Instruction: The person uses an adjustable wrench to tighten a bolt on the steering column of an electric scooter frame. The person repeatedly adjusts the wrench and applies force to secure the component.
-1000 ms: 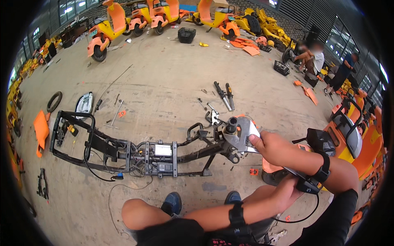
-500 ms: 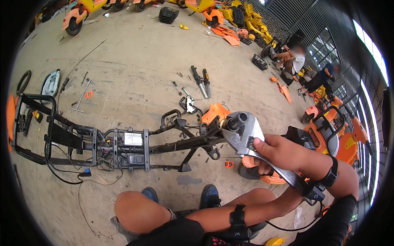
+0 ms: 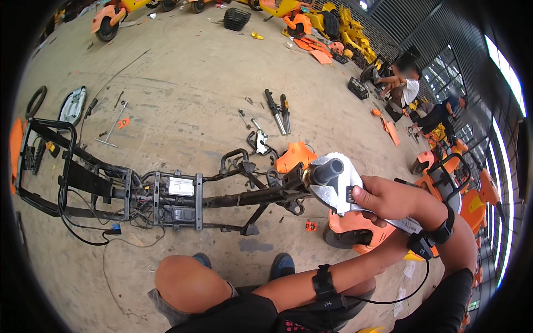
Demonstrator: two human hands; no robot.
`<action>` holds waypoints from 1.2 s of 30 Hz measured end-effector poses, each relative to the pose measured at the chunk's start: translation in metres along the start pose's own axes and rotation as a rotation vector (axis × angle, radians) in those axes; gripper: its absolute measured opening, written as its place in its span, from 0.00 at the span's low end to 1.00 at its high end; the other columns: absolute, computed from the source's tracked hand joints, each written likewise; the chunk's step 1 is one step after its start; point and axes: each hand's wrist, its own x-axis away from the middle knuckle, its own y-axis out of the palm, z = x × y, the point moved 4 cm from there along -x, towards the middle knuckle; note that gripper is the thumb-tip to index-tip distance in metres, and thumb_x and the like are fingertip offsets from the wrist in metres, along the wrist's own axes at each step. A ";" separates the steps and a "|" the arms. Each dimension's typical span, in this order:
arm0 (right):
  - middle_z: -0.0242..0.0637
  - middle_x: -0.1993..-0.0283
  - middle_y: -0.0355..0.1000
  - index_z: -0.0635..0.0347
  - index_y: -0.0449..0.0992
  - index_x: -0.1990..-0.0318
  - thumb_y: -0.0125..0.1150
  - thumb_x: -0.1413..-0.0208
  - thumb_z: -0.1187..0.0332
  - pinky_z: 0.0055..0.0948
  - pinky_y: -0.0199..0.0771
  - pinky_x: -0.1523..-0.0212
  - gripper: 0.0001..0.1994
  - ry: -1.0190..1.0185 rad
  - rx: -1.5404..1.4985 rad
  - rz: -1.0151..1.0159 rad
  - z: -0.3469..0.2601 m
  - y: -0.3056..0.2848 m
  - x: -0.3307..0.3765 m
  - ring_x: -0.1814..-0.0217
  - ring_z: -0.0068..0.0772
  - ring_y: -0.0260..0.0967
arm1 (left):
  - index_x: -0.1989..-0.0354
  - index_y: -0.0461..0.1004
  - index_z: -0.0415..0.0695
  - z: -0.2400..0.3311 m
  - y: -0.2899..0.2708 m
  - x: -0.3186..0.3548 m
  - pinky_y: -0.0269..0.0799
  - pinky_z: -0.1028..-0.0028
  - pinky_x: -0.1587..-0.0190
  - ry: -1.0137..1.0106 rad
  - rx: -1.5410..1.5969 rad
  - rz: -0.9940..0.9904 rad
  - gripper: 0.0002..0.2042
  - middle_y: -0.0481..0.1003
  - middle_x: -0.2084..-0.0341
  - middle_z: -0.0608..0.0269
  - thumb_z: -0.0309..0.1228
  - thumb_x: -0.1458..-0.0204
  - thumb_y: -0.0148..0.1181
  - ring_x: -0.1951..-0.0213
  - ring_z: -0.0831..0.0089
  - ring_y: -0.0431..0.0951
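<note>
1. Closing its grip around a large silver adjustable wrench [image 3: 340,191], the right hand [image 3: 397,198] is keeping its jaws on the black steering stem [image 3: 326,171].
2. Reaching across beneath, the left hand is lying hidden; I cannot tell its grip.
3. Lying on the concrete floor [image 3: 183,72], the stripped black frame [image 3: 166,191] is carrying the stem.

The right hand [image 3: 388,200] grips a big silver wrench [image 3: 341,191] whose head sits around the black steering tube [image 3: 327,170] of a stripped scooter frame [image 3: 166,191] lying on the concrete floor [image 3: 183,72]. The left hand is hidden (only its forearm shows). Another person [image 3: 402,86] crouches well apart.
</note>
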 end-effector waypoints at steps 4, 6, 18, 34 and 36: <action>0.32 0.78 0.66 0.65 0.68 0.48 0.38 0.32 0.40 0.26 0.72 0.77 0.31 -0.012 0.123 -0.101 -0.009 -0.018 -0.005 0.80 0.24 0.69 | 0.33 0.55 0.43 0.020 -0.008 0.003 0.57 0.70 0.36 0.036 0.064 0.025 0.23 0.65 0.43 0.60 0.32 0.36 0.44 0.38 0.70 0.63; 0.33 0.77 0.67 0.65 0.68 0.47 0.39 0.33 0.39 0.26 0.73 0.76 0.33 0.016 0.149 -0.092 -0.010 -0.020 -0.005 0.79 0.24 0.70 | 0.33 0.54 0.44 0.028 -0.012 0.004 0.56 0.70 0.35 0.014 0.096 0.021 0.23 0.64 0.44 0.60 0.32 0.36 0.44 0.38 0.69 0.62; 0.30 0.77 0.64 0.63 0.69 0.49 0.41 0.33 0.41 0.25 0.72 0.76 0.30 0.057 0.086 -0.055 -0.005 -0.020 -0.004 0.79 0.22 0.67 | 0.43 0.66 0.41 0.043 -0.018 0.000 0.71 0.75 0.54 -0.137 0.004 -0.125 0.15 0.73 0.57 0.62 0.29 0.38 0.46 0.55 0.75 0.75; 0.35 0.75 0.72 0.67 0.67 0.47 0.70 0.48 0.47 0.30 0.74 0.73 0.33 -0.169 0.250 0.086 -0.014 -0.018 0.000 0.75 0.29 0.73 | 0.38 0.64 0.45 0.009 -0.022 -0.043 0.68 0.71 0.44 0.142 -0.145 0.030 0.20 0.68 0.44 0.58 0.39 0.36 0.53 0.39 0.73 0.67; 0.46 0.69 0.76 0.66 0.66 0.47 0.75 0.56 0.53 0.39 0.74 0.69 0.34 -0.110 0.506 0.268 -0.011 -0.016 0.004 0.70 0.45 0.76 | 0.39 0.65 0.45 0.009 -0.018 -0.043 0.69 0.71 0.46 0.132 -0.111 -0.002 0.20 0.69 0.45 0.57 0.38 0.36 0.53 0.42 0.73 0.68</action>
